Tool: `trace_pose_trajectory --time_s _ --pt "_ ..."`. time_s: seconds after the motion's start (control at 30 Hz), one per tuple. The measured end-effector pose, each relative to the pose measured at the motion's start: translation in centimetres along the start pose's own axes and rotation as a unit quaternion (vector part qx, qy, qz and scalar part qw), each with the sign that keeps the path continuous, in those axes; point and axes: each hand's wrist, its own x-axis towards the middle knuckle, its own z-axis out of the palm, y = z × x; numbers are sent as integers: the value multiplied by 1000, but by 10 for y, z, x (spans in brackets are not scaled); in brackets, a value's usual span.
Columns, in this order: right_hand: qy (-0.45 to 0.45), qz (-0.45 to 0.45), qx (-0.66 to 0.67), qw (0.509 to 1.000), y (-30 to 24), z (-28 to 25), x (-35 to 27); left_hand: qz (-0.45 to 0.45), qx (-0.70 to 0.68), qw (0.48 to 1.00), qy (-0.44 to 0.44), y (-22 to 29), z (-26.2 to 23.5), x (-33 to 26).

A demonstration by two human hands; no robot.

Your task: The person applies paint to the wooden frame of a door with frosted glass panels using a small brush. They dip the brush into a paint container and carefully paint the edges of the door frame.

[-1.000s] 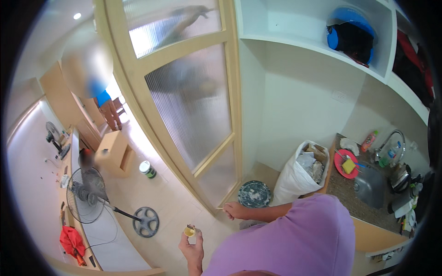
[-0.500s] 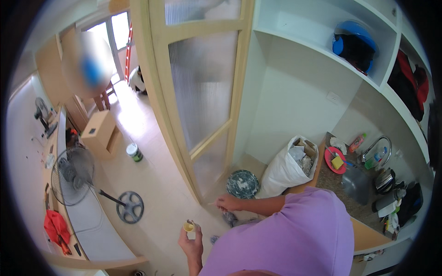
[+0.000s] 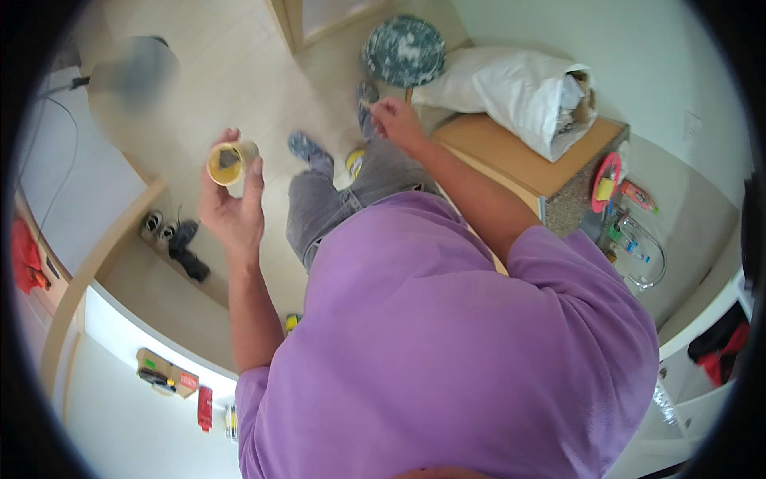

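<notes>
My left hand [image 3: 233, 199], raised on the left, has its fingers and thumb wrapped round a small cream cylinder [image 3: 249, 150]. Its round end faces up, yellow inside with a dark grey patch; I cannot tell whether it is a cup or a roll. My right hand [image 3: 396, 125] is out ahead over the floor, with its fingertips pinched together. A tiny pale bit shows at those fingertips, too small to name. Beneath the right hand are my shoed feet, one grey shoe [image 3: 306, 147] showing plainly.
A round dark green, white-spattered tub or lid [image 3: 404, 51] stands ahead, beside a full white sack [image 3: 499, 88] next to a wooden cabinet [image 3: 519, 152]. On the right counter sit a pink plate [image 3: 606, 177] with a sponge, bottles and a tap [image 3: 661, 259]. Dark shoes [image 3: 187, 251] lie left.
The view has tipped down toward my body; the doorway, the person beyond and the upper shelf have left it. Both hands now appear higher in the picture, the left still holding the cream cylinder.
</notes>
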Motion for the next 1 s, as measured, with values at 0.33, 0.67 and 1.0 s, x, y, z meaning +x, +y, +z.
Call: trace_pose_trajectory --time_s 0.33,0.67,1.0 --pt "-18 -203 -188 961 99 37 185 14 -6 999 29 -168 104 39" --pt "-128 -310 -138 932 95 91 310 9 -18 994 109 -368 155 72" --pt "-133 -400 -20 907 76 57 321 83 -7 987 135 -423 171 91"
